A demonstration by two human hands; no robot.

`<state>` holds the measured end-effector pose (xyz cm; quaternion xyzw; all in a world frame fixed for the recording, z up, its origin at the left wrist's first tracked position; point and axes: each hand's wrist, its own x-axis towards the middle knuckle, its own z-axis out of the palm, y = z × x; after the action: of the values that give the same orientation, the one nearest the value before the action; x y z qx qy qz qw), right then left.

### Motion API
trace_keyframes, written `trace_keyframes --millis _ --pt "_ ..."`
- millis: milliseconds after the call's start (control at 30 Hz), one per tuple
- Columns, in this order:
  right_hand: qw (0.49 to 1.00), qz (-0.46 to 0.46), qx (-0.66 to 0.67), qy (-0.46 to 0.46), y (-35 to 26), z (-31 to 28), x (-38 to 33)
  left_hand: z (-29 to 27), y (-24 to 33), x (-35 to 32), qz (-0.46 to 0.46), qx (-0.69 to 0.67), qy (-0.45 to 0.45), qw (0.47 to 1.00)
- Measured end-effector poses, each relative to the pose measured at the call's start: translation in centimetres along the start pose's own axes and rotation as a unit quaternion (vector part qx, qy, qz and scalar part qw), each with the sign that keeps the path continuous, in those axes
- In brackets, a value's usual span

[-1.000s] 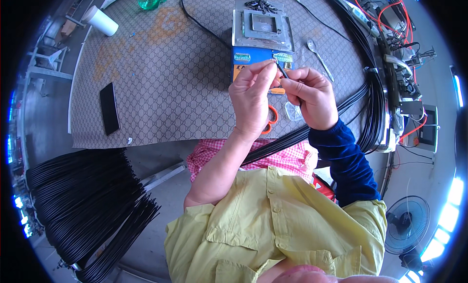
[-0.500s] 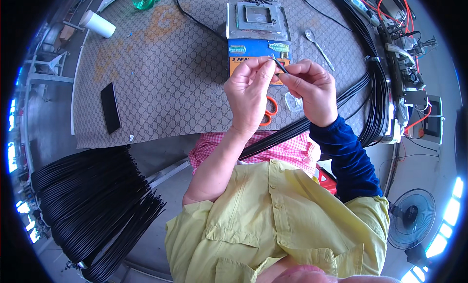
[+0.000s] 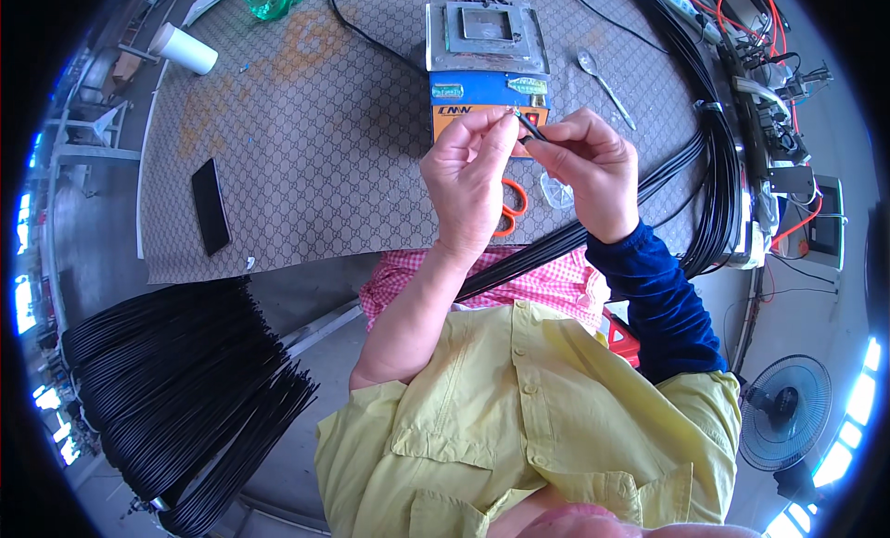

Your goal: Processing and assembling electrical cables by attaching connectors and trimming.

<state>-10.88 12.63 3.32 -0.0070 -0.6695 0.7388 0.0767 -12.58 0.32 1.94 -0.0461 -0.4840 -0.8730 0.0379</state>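
Observation:
Both hands meet over the table, in front of a blue and orange box-shaped machine (image 3: 491, 83) with a metal tray on top. A black cable (image 3: 530, 127) runs between my fingers. My right hand (image 3: 593, 167) pinches it between thumb and forefinger. At its stripped tip, where short thin strands show, my left hand (image 3: 473, 172) is closed with thumb against forefinger. Fingers partly cover the tip, so its details are too small to tell. Just below the hands lie orange-handled scissors (image 3: 513, 209), partly behind my left hand, and a small clear plastic dish (image 3: 556, 192).
A thick bundle of black cables (image 3: 718, 176) runs along the table's right side. A spoon (image 3: 607, 91) lies right of the machine. On the left are a dark phone (image 3: 211, 207) and a white cup (image 3: 185, 49). Many cut cables (image 3: 185, 380) hang at lower left; a fan (image 3: 786, 413) stands right.
Both hands stay together on the cable and shift only slightly. The left fingers have moved a little at the cable's tip. The whole view has shifted slightly.

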Motion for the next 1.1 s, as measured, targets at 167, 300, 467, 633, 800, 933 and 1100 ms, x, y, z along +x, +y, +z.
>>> trace_keyframes --millis 167,300,467,633,800,933,1100 --pt "0.994 0.074 0.084 0.003 0.1 0.0 -0.1 0.3 -0.5 -0.1 -0.010 -0.054 0.007 0.998" --pt "0.991 0.079 0.107 0.007 0.2 -0.2 -0.2 0.7 -0.3 0.0 -0.071 -0.121 0.007 0.990" --pt "0.991 0.075 0.107 -0.002 0.3 -0.4 -0.3 0.5 0.0 0.0 -0.154 -0.182 0.009 0.971" --pt "0.979 0.130 0.144 -0.056 0.0 -0.7 -0.3 -0.6 -0.4 0.3 -0.216 -0.269 -0.039 0.938" --pt "0.969 0.159 0.185 -0.051 0.1 -1.4 -0.8 0.0 -0.2 -0.3 0.031 0.158 -0.003 0.987" --pt "0.979 0.121 0.163 -0.009 0.7 -1.3 -1.2 0.5 0.1 -1.2 -0.103 -0.013 0.019 0.994" --pt "0.964 0.176 0.200 -0.006 0.7 -1.5 -1.8 0.2 -0.3 -2.9 -0.080 0.021 0.007 0.997"
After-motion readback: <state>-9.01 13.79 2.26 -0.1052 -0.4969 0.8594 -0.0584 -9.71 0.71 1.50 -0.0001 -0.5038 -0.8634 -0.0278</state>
